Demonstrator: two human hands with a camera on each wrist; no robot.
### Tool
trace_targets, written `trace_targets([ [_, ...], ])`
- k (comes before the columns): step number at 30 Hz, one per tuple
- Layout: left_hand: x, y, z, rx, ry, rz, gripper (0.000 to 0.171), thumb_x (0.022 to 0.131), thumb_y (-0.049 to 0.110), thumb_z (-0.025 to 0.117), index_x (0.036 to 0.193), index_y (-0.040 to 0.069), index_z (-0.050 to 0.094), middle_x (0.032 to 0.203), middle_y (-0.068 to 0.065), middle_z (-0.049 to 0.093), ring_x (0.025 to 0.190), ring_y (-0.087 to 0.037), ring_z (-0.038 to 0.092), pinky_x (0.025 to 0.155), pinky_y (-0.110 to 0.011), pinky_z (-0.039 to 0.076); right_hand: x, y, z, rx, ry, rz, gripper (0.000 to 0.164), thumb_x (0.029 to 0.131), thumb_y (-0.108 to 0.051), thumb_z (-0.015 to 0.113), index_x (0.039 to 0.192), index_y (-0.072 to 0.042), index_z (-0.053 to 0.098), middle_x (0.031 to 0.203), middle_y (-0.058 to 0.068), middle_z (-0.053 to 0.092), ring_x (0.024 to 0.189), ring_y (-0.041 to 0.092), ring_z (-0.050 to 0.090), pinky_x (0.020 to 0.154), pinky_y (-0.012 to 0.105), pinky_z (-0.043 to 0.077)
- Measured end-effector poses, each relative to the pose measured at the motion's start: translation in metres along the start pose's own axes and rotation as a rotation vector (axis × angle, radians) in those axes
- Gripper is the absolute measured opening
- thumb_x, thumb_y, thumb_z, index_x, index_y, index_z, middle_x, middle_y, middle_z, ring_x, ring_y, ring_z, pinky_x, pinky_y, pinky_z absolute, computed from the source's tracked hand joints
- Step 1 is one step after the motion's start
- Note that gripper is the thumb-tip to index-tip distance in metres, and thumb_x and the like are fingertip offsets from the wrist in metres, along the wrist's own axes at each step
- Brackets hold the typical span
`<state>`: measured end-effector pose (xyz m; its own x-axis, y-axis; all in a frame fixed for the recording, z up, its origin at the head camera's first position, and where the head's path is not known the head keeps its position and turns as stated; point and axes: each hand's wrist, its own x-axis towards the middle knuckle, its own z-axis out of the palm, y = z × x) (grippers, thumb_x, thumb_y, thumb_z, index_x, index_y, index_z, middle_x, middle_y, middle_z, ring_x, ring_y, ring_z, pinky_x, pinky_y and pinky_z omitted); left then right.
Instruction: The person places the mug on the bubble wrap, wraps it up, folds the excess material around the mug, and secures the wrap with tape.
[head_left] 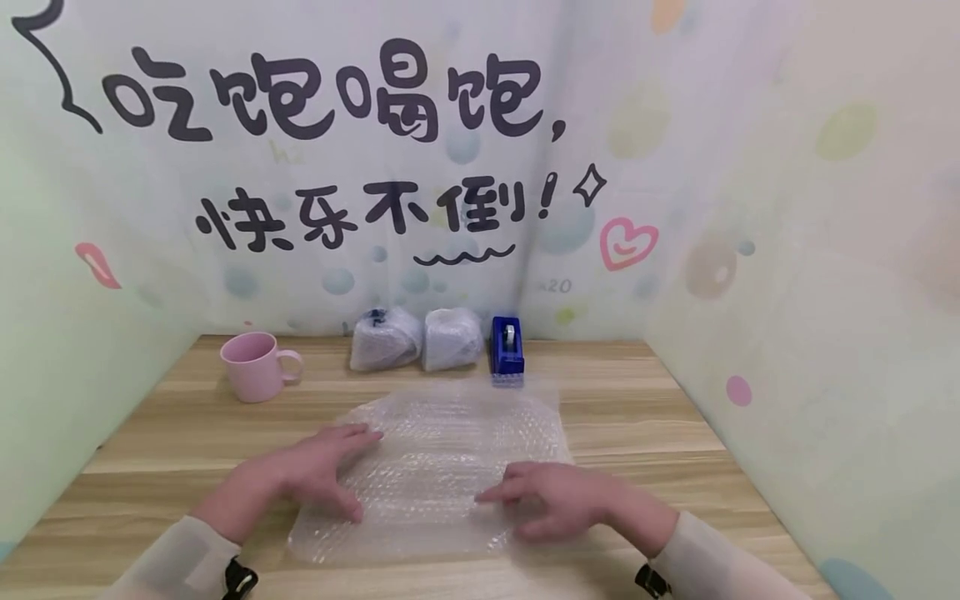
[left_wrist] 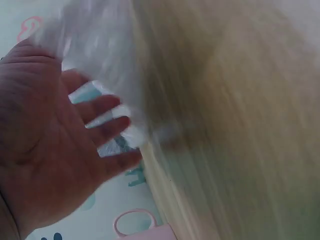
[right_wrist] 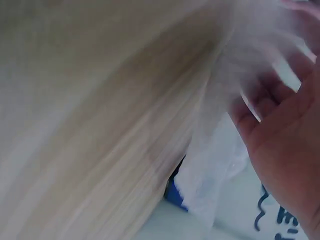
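A clear sheet of bubble wrap (head_left: 442, 467) lies spread over the middle of the wooden table. My left hand (head_left: 318, 471) is at its left edge, fingers spread apart, thumb and fingertips over the plastic. On the right side, my right hand (head_left: 558, 500) has its index finger extended over the sheet and the other fingers loosely bent. The left wrist view shows the palm of the left hand (left_wrist: 55, 140) beside the bubble wrap (left_wrist: 100, 40), with nothing gripped. In the right wrist view, blurred bubble wrap (right_wrist: 207, 150) overlaps the fingertips of the right hand (right_wrist: 285, 130).
A pink mug (head_left: 253, 367) stands at the back left of the table (head_left: 637, 400). Two bubble-wrapped bundles, one on the left (head_left: 386, 342) and one on the right (head_left: 452, 340), sit by the back wall. Beside them is a blue tape dispenser (head_left: 507, 346), close behind the sheet's far edge.
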<state>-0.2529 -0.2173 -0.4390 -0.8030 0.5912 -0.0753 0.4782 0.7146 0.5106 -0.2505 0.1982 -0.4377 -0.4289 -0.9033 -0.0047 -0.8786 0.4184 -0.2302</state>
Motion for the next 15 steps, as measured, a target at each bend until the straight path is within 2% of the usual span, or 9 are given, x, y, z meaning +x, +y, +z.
trace_targets([
  [2, -0.001, 0.001, 0.002, 0.004, -0.018, -0.053, 0.116, 0.071, 0.043, 0.101, 0.164, 0.001, 0.046, 0.166, -0.034, 0.041, 0.153, -0.062, 0.035, 0.123, -0.080, 0.031, 0.000, 0.008, -0.003, 0.053, -0.010, 0.187, 0.071, 0.098, -0.045, 0.080, 0.161, -0.021, 0.057, 0.137, 0.004, 0.064, 0.125, 0.016, 0.060, 0.108, 0.037, 0.056],
  [4, -0.001, 0.001, 0.003, 0.004, -0.029, -0.094, 0.120, 0.070, 0.045, 0.102, 0.165, 0.002, 0.044, 0.167, -0.033, 0.039, 0.153, -0.062, 0.033, 0.123, -0.081, 0.029, 0.000, 0.016, -0.005, 0.063, -0.001, 0.336, 0.089, 0.092, -0.058, 0.083, 0.164, -0.017, 0.052, 0.156, 0.011, 0.054, 0.143, 0.031, 0.053, 0.118, 0.055, 0.051],
  [7, -0.001, 0.002, 0.004, 0.009, -0.046, -0.135, 0.121, 0.070, 0.048, 0.101, 0.166, 0.002, 0.043, 0.171, -0.034, 0.032, 0.156, -0.064, 0.027, 0.124, -0.083, 0.023, 0.001, 0.027, -0.004, 0.050, -0.040, 0.436, 0.114, 0.082, -0.067, 0.088, 0.170, -0.012, 0.041, 0.175, 0.023, 0.033, 0.159, 0.051, 0.035, 0.127, 0.071, 0.035],
  [10, -0.001, 0.002, 0.006, 0.015, -0.065, -0.143, 0.119, 0.072, 0.049, 0.100, 0.166, 0.001, 0.043, 0.174, -0.035, 0.028, 0.159, -0.065, 0.022, 0.125, -0.084, 0.018, 0.002, 0.033, -0.001, 0.070, -0.125, 0.474, 0.122, 0.080, -0.069, 0.088, 0.174, -0.014, 0.031, 0.182, 0.022, 0.019, 0.166, 0.051, 0.024, 0.132, 0.070, 0.027],
  [15, 0.000, 0.001, 0.006, 0.032, -0.065, -0.151, 0.121, 0.073, 0.052, 0.099, 0.167, 0.002, 0.041, 0.175, -0.034, 0.028, 0.159, -0.065, 0.023, 0.124, -0.086, 0.018, 0.007, 0.036, -0.002, 0.107, -0.183, 0.525, 0.121, 0.082, -0.068, 0.087, 0.175, -0.020, 0.028, 0.184, 0.016, 0.016, 0.170, 0.044, 0.020, 0.133, 0.064, 0.029],
])
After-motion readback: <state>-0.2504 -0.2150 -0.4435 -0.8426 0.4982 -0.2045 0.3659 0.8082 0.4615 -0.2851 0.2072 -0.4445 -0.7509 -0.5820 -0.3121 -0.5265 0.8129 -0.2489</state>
